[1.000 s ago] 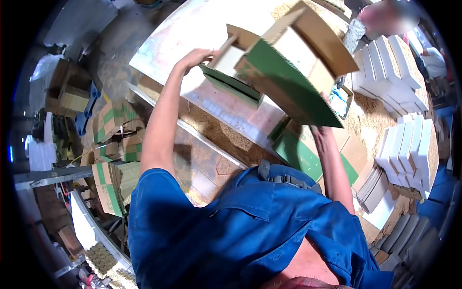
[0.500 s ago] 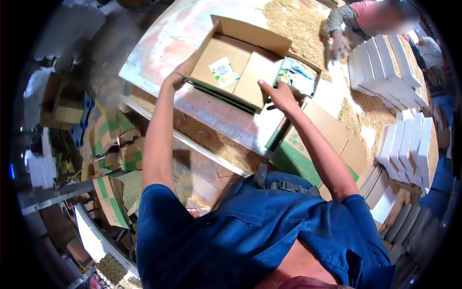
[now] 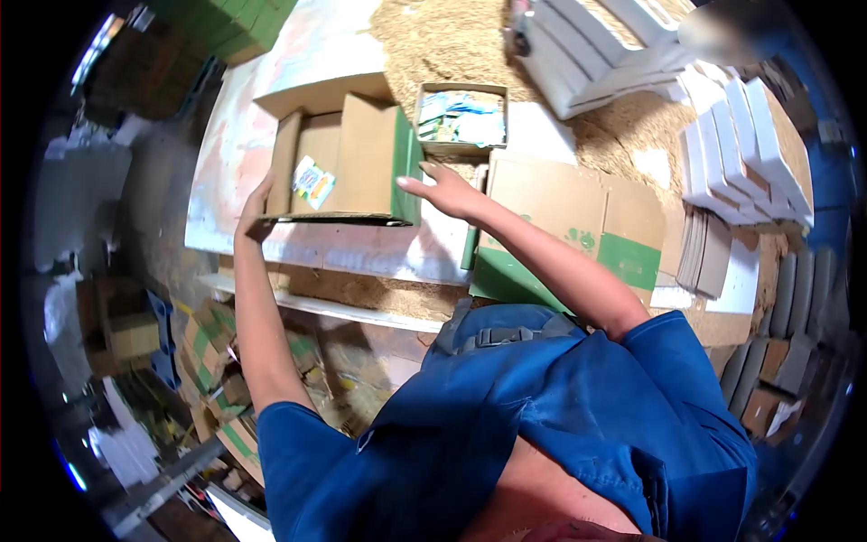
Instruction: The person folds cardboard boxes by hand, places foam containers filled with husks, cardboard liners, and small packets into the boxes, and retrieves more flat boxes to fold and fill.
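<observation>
An open cardboard box [image 3: 339, 144] with a green outer side rests on the table in front of me, a printed leaflet [image 3: 312, 182] lying on its bottom. My left hand [image 3: 256, 203] grips the box at its left side near the front corner; some of its fingers are hidden. At the right wall, my right hand [image 3: 442, 190] has its thumb and fingers apart and holds nothing. Just beyond it stands a small box [image 3: 461, 147] filled with blue, white and green leaflets. Flattened cartons [image 3: 551, 194] with green bands lie beside my right forearm.
Stacks of white slabs [image 3: 750, 149] stand to the right on the sawdust-strewn table [image 3: 433, 45]. Green cartons [image 3: 230, 27] are piled at the upper left. Grey rolls [image 3: 795, 289] lie at the far right, and folded cartons [image 3: 212, 339] sit low on the left.
The cardboard box has turned and its walls now stand more upright. My right hand has come off its right wall with fingers spread. The view has shifted, and the co-worker's hand is out of sight.
</observation>
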Tool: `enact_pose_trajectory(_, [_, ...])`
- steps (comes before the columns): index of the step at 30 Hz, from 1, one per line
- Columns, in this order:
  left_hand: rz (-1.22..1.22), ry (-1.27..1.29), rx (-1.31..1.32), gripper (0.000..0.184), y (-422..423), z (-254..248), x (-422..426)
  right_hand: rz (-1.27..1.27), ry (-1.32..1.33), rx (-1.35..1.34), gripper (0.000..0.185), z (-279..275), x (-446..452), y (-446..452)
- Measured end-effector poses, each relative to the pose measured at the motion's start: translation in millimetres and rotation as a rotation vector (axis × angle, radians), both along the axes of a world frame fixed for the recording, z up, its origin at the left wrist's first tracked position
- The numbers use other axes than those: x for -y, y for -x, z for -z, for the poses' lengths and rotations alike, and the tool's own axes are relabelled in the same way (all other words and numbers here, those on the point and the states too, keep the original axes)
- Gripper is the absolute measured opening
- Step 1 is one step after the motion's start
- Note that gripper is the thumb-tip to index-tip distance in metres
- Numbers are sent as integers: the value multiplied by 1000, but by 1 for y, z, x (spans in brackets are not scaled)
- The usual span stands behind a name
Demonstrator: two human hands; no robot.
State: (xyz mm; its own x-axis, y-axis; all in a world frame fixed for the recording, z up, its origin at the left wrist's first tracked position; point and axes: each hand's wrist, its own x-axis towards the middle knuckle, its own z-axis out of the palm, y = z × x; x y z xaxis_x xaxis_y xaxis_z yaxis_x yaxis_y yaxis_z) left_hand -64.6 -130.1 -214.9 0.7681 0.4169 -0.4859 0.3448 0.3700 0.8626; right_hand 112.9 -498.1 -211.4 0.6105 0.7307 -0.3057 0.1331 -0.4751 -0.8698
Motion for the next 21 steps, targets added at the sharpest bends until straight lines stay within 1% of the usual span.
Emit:
enact_pose_trajectory(1, [-53,67,101,43,1,-6,15,14,-114,-36,89,8,30,-3])
enact_pose_trajectory(2, [-141,-20,270,37,27,44,-17,27,-228,-68,81,13,67,-7])
enact_pose_trajectory(3, [-637,109,41,32,31,46,-12,204,-139,-142,63,0,108,-5])
enact_pose_trajectory(4, [-666,16,200,29,45,44,17,317,-209,-71,52,3,155,-5])
enact_pose_trajectory(5, [-717,-88,221,31,57,55,41,499,-177,95,44,31,205,-10])
enact_pose_trajectory(6, [-850,-199,121,30,63,72,63,582,-34,447,43,48,261,-13])
enact_pose_trajectory(7, [-792,-399,-94,28,68,74,113,724,89,562,41,49,309,-12])
enact_pose_trajectory(8, [-690,-429,-147,26,72,96,150,753,237,649,42,43,353,-8])
enact_pose_trajectory(9, [-421,-560,-312,26,68,97,204,846,361,693,41,65,402,-4])
enact_pose_trajectory(10, [-175,-489,-304,35,54,88,261,936,488,734,40,87,432,1])
enact_pose_trajectory(11, [-54,-425,-318,44,39,84,306,944,485,729,40,88,437,6])
enact_pose_trajectory(12, [126,-532,-184,45,29,125,322,959,370,499,40,90,439,12])
enact_pose_trajectory(13, [197,-548,-63,46,12,132,346,960,256,270,39,89,437,19])
enact_pose_trajectory(14, [263,-561,59,46,-6,134,365,965,248,328,40,66,417,25])
enact_pose_trajectory(15, [259,-567,58,46,-23,124,370,997,243,331,41,69,415,23])
enact_pose_trajectory(17, [339,-225,-137,47,-50,93,378,1030,222,326,41,81,416,20])
enact_pose_trajectory(18, [338,-236,-137,47,-52,89,382,1042,222,378,41,84,416,19])
enact_pose_trajectory(19, [285,-362,-70,46,-52,87,388,1053,225,428,40,87,418,21])
enact_pose_trajectory(20, [232,-485,-5,46,-50,85,393,1053,220,420,40,91,420,26])
enact_pose_trajectory(21, [236,-615,-77,46,-49,82,395,1054,173,536,38,91,418,31])
